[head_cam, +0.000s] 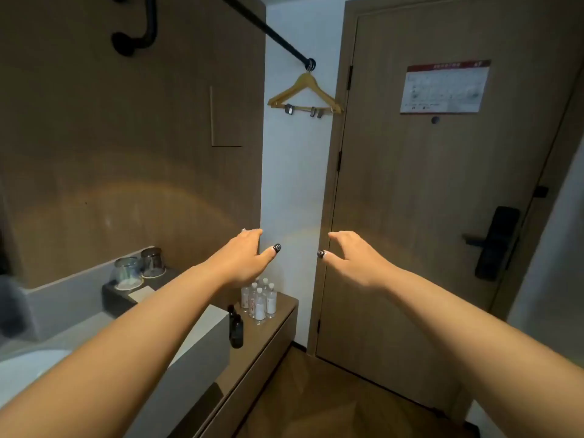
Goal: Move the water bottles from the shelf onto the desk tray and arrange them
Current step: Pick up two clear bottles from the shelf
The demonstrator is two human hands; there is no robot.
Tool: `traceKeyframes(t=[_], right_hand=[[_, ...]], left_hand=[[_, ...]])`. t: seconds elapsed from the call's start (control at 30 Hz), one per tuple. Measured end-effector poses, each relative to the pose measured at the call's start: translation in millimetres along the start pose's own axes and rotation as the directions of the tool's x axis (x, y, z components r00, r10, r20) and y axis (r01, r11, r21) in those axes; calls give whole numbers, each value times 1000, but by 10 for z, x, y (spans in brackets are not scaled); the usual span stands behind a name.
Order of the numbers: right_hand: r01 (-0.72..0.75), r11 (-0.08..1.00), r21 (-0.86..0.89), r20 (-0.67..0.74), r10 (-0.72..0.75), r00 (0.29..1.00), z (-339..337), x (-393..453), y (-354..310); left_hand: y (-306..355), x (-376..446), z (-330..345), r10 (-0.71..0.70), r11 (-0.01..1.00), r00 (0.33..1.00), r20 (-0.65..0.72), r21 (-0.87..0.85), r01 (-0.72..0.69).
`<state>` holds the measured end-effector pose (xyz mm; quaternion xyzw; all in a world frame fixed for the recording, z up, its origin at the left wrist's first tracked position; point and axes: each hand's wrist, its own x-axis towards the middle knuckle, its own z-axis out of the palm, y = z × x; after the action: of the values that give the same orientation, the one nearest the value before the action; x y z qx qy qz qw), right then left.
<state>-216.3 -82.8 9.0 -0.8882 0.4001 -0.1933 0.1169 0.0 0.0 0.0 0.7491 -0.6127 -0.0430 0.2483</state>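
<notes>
Several small clear water bottles [260, 300] with white caps and white labels stand in a tight cluster at the far end of a low brown shelf [252, 346], near the white wall. Both arms stretch forward at chest height. My left hand [249, 254] hovers above the bottles, fingers apart, holding nothing. My right hand [350, 257] is held out in front of the door, to the right of the bottles, also empty with fingers spread. A dark tray [115, 294] with two upturned glasses sits on the grey counter at the left.
Two dark pump bottles [235, 327] stand on the shelf nearer to me than the water bottles. A grey counter block [202, 346] and a white basin [28, 371] are at the left. A wooden door [426, 200] faces me; a hanger [305, 96] hangs on a black rail.
</notes>
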Motion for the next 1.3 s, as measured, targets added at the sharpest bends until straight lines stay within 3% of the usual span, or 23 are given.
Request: traceKeyframes(t=[0.57, 0.87, 1.07, 1.3], right_hand=[[-64, 996, 61, 136, 56, 989, 1256, 1974, 342], [-154, 984, 86, 223, 132, 966, 1623, 2640, 922], [-155, 977, 143, 290, 108, 951, 1794, 3223, 1488], [-141, 969, 203, 357, 61, 932, 1865, 3899, 2166]], left_hand=[[-1460, 1794, 743, 1, 996, 975, 220, -89, 19], [-1758, 2532, 1272, -19, 989, 953, 302, -137, 63], [-1779, 3138, 1836, -79, 979, 947, 313, -155, 133], [-1639, 3708, 2345, -167, 926, 969, 180, -308, 217]])
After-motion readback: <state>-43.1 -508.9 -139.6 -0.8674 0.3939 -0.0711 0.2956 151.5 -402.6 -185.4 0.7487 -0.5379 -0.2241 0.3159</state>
